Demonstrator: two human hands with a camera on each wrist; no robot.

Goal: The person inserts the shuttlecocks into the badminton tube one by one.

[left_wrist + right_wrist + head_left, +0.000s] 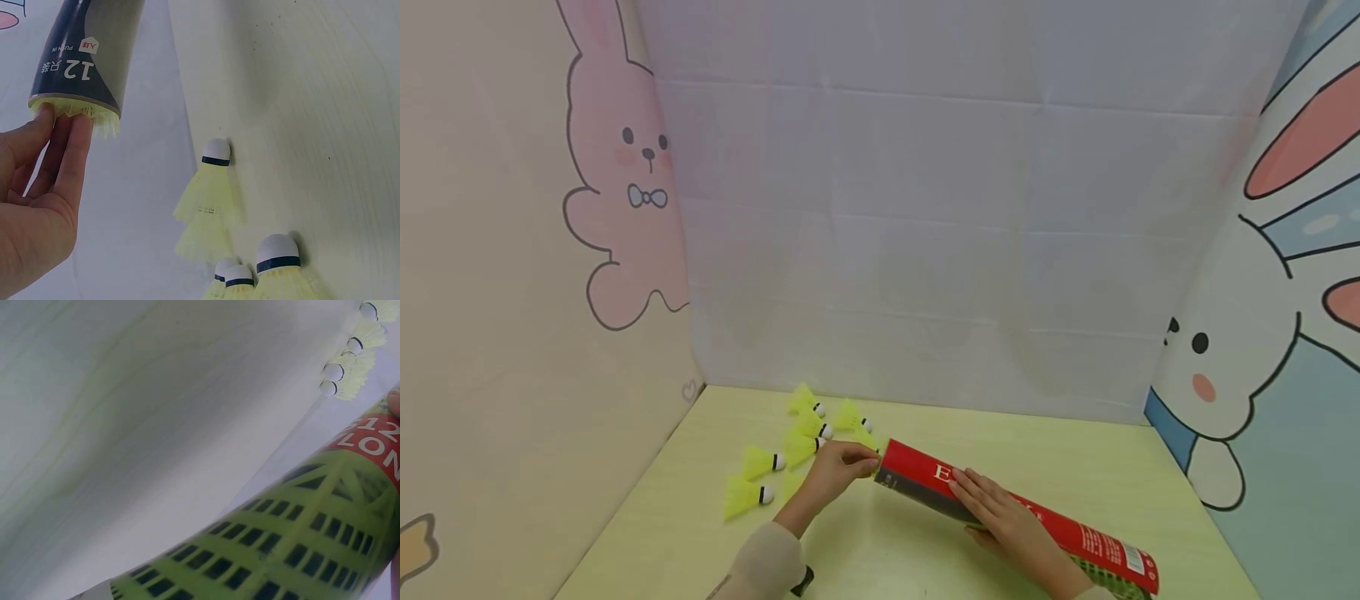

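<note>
My left hand (833, 473) is at the upper left end of a red, dark grey and green shuttlecock tube (917, 465). In the left wrist view, the yellow frayed skirt of a shuttlecock (103, 115) pokes out of the tube's mouth, and the thumb and fingertips pinch its edge. The rest of that shuttlecock is hidden inside. My right hand (1011, 529) grips the tube around its middle, fingers laid across the top and thumb underneath. The tube slants, its mouth raised toward the left and its far end low at the right. Its green net-patterned side (300, 525) fills the right wrist view.
Several yellow shuttlecocks (762, 461) with white heads and black bands lie on the left part of the pale wooden table (880, 550). A white sheet (910, 250) hangs behind the table. Walls with rabbit drawings (625, 225) stand on both sides.
</note>
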